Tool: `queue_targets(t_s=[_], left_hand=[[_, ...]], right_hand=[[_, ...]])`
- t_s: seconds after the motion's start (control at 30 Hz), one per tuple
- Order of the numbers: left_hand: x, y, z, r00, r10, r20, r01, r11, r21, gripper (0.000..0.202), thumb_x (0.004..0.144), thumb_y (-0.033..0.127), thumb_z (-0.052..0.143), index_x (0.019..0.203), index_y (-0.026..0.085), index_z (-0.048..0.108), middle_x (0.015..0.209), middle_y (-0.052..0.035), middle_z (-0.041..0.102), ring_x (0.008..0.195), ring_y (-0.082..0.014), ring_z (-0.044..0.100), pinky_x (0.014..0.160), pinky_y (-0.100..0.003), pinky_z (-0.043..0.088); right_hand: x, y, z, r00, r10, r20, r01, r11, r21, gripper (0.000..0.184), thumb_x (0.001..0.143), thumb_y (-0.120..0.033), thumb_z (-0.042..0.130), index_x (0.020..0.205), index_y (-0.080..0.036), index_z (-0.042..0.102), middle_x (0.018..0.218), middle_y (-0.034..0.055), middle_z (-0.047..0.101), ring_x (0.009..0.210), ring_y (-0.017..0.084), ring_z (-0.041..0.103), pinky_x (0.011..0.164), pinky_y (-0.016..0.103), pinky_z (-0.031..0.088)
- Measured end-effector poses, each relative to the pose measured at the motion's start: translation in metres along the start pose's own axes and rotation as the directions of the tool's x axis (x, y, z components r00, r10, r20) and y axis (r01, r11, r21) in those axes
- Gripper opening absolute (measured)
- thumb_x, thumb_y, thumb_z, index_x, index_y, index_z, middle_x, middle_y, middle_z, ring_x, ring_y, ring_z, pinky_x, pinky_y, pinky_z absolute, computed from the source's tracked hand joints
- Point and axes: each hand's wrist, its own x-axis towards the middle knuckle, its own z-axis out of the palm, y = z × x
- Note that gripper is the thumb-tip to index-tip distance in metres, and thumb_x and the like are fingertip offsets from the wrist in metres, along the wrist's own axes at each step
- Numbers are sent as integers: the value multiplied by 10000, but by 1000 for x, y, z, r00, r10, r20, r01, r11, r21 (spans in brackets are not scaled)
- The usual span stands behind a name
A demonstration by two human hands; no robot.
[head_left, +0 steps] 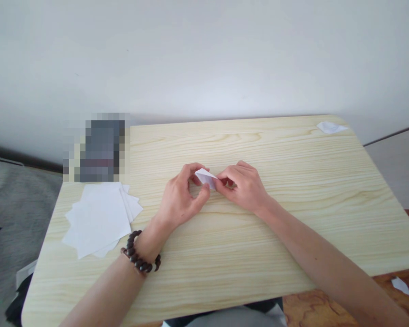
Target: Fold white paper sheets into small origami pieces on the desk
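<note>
Forearms stretch in from the bottom edge, the left one with a dark bead bracelet [140,255] at the wrist, and they meet over the middle of the table [276,236]. Left hand [180,198] is curled, thumb and forefinger closed on the near end of a small folded paper [206,177]; right hand [244,186] is closed too, its fingertips pinching the other end, knuckles up. Gripped from both ends like this, the paper seems meant to stay taut and steady, so the layers cannot slip. It sits between the two hands, on the wood or just above it; which one cannot be told. What shows of it is white, a narrow pointed shape with a sharp tip aimed up and left; fingers hide the rest. Left of the hands, well apart, lies a fanned stack [100,218] of white square sheets, likely put within easy reach. Behind the stack stands a blurred-out object [100,150]. One white scrap [330,127] rests at the far right corner.
</note>
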Motion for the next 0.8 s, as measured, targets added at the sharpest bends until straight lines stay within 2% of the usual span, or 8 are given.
queue_targets(t_s=[0.13,0.2,0.3,0.4,0.57,0.7,0.8], left_hand=[[-1,0,3,998,-48,-38,46,998,-38,299,775,162,514,1073,180,520,882,-2,684,500,-86,494,540,-230,417],[0,-1,4,997,-61,-51,57,995,-81,224,798,160,507,1019,185,523,881,-11,687,553,-99,549,547,-227,426],[0,-3,7,995,-79,-55,69,983,-170,180,811,163,530,984,201,498,947,-33,701,748,-142,652,578,-221,455],[0,-5,9,994,-96,-53,83,975,-208,195,800,182,586,963,211,484,940,-28,709,756,-142,662,592,-222,470],[-1,-7,10,993,-95,-74,85,988,-129,241,768,192,639,957,217,492,849,-8,695,671,-134,633,578,-231,461],[-1,-6,9,998,-36,-61,34,999,-36,194,774,170,582,931,218,477,777,24,645,635,-124,594,580,-232,437],[0,-5,9,999,-32,-31,33,999,27,181,754,167,568,908,213,483,724,36,597,622,-125,560,575,-232,415]], right_hand=[[0,-4,3,1000,-17,-3,17,999,-29,162,852,-204,565,694,-215,532,564,-31,633,510,114,548,621,283,375],[-1,-6,4,999,-38,-1,38,999,-32,143,850,-194,566,711,-215,538,566,-33,635,515,115,554,620,279,381],[-2,-8,6,998,-56,-9,56,998,-18,124,840,-164,566,731,-217,538,577,-36,636,512,112,547,610,262,402],[-4,-7,7,1000,-12,-11,13,1000,8,110,825,-139,553,760,-225,531,584,-40,626,524,115,550,590,241,419],[-5,-8,7,994,97,40,-100,992,80,117,788,-124,532,786,-232,487,614,-35,615,559,130,556,582,239,418],[-3,-12,6,998,51,31,-53,997,47,131,767,-133,541,744,-226,452,556,-45,566,505,122,496,566,249,381],[-2,-12,5,999,34,15,-35,998,54,151,785,-140,526,715,-224,422,539,-47,532,503,118,478,565,247,371]])
